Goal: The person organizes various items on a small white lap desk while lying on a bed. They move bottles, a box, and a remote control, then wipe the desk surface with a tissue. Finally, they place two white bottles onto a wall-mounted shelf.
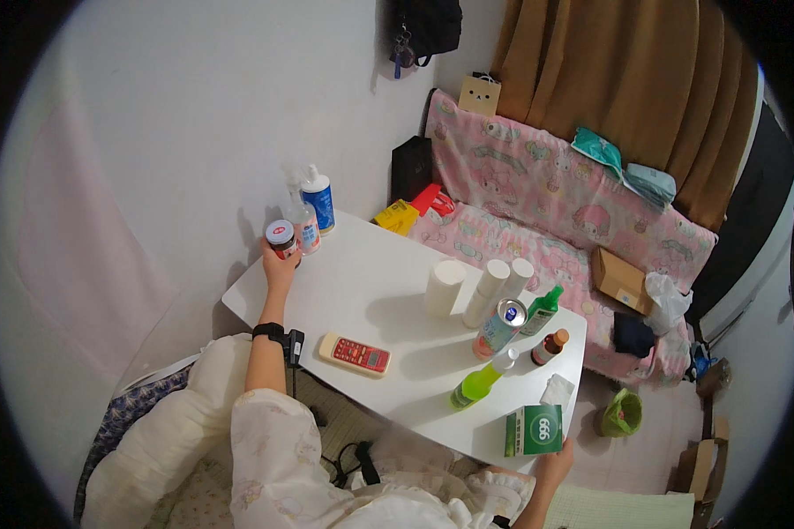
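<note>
On the white table point(344, 291), my left hand point(280, 263) is wrapped around a dark glass jar point(282, 242) with a white lid. Beside the jar, near the wall, are a clear spray bottle point(306, 228) and a blue-and-white pump bottle point(318, 198). My right hand point(556, 459) is at the table's near right corner, touching the edge close to a green box point(534, 430); its grip is partly hidden. A cream remote control point(355, 356) with a red face lies along the near edge.
White cylindrical containers point(444, 287), a drink can point(500, 328), a green bottle point(541, 311), a brown bottle point(550, 347), a yellow-green bottle point(483, 380) and a folded tissue point(557, 390) are on the table's right half. Beyond are a pink-covered sofa point(542, 178) and a green-lined bin point(622, 414).
</note>
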A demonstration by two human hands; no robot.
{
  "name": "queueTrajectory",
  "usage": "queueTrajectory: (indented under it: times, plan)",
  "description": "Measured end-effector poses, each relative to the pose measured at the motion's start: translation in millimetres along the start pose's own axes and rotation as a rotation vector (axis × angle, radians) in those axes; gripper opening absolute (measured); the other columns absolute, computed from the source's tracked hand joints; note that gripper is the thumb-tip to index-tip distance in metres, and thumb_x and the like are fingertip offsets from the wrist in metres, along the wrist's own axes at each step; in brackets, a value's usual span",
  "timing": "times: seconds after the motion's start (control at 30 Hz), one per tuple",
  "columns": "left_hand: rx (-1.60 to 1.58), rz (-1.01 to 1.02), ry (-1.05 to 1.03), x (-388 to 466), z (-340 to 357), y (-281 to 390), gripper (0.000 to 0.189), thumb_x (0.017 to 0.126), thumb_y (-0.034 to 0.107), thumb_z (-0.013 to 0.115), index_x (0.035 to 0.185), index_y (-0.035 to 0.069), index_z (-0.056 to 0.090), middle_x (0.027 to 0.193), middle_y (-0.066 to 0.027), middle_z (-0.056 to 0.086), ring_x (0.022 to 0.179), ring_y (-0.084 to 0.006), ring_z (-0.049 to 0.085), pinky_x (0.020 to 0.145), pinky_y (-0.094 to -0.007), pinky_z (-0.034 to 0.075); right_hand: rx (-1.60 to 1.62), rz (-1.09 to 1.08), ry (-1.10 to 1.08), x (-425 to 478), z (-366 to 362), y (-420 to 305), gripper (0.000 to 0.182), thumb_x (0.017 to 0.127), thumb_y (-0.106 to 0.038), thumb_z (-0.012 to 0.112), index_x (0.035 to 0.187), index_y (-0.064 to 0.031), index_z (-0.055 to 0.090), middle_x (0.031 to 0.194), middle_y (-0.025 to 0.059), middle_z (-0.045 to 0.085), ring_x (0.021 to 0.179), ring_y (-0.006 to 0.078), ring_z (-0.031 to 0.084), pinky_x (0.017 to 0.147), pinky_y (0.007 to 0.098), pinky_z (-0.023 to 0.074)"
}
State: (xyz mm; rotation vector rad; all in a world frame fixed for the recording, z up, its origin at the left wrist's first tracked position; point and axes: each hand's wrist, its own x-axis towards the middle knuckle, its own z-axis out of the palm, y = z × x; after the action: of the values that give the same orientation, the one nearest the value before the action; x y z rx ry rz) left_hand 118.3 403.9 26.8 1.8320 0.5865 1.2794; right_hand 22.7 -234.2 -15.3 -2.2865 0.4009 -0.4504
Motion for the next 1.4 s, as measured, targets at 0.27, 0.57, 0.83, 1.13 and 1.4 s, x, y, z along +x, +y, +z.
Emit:
queueTrajectory:
  times: [0.27, 0.57, 0.83, 1.13, 1.4]
  plan:
    - [0.003, -0.022, -0.005, -3.5, 8.9, -18.3, 0.070, 0.062, 0.015, 0.077, 0.121, 0.000, 0.040, 0.114, -0.0170, 0.054, 0.107, -0.0299, 0.054, 0.092, -0.0377, 0.042, -0.066, -0.029, 0.001, 4.9, 4.0, 17.9, 0.036, 0.091, -0.032, 0.044, 0.075, 0.0003, 0.049, 0.069, 0.0237, 0.056, 0.063, 0.0411, 0.053, 0.057, 0.0448, 0.0397]
    - [0.122, 0.196, -0.093, -70.9, 3.1, 77.1, 0.095, 0.076, 0.016, 0.068, 0.138, -0.005, 0.000, 0.145, -0.0252, 0.008, 0.134, -0.0386, 0.012, 0.109, -0.0455, 0.012, -0.066, 0.020, -0.008, -1.3, -4.8, -5.3, 0.035, 0.091, -0.032, 0.044, 0.077, -0.0005, 0.049, 0.066, 0.0238, 0.056, 0.063, 0.0435, 0.054, 0.056, 0.0469, 0.0389]
    - [-0.084, 0.444, -0.816, -123.5, 34.3, 252.0, 0.082, 0.078, 0.017, 0.064, 0.139, 0.003, 0.011, 0.144, -0.0235, 0.011, 0.134, -0.0387, 0.016, 0.108, -0.0429, 0.020, -0.103, 0.008, -0.044, 0.6, -5.4, -4.4, 0.034, 0.091, -0.032, 0.044, 0.079, 0.0002, 0.048, 0.070, 0.0257, 0.056, 0.067, 0.0453, 0.054, 0.058, 0.0488, 0.0391]
    - [-0.153, 0.808, -0.859, -133.3, 77.5, 358.4, 0.030, 0.083, 0.014, 0.057, 0.110, 0.002, 0.051, 0.108, -0.0148, 0.055, 0.102, -0.0307, 0.053, 0.088, -0.0374, 0.041, -0.088, 0.033, -0.043, -0.5, -4.8, -4.0, 0.033, 0.091, -0.030, 0.046, 0.079, 0.0010, 0.050, 0.066, 0.0239, 0.054, 0.062, 0.0425, 0.052, 0.056, 0.0477, 0.0384]
    - [-0.676, 0.037, -1.141, -188.9, 78.5, 284.8, 0.049, 0.092, 0.046, 0.043, 0.112, 0.002, 0.049, 0.104, -0.0082, 0.056, 0.096, -0.0166, 0.055, 0.087, -0.0324, 0.042, -0.048, 0.027, -0.065, -0.7, -8.1, -5.1, 0.031, 0.091, -0.028, 0.046, 0.082, 0.0017, 0.050, 0.067, 0.0233, 0.056, 0.064, 0.0423, 0.054, 0.057, 0.0478, 0.0397]
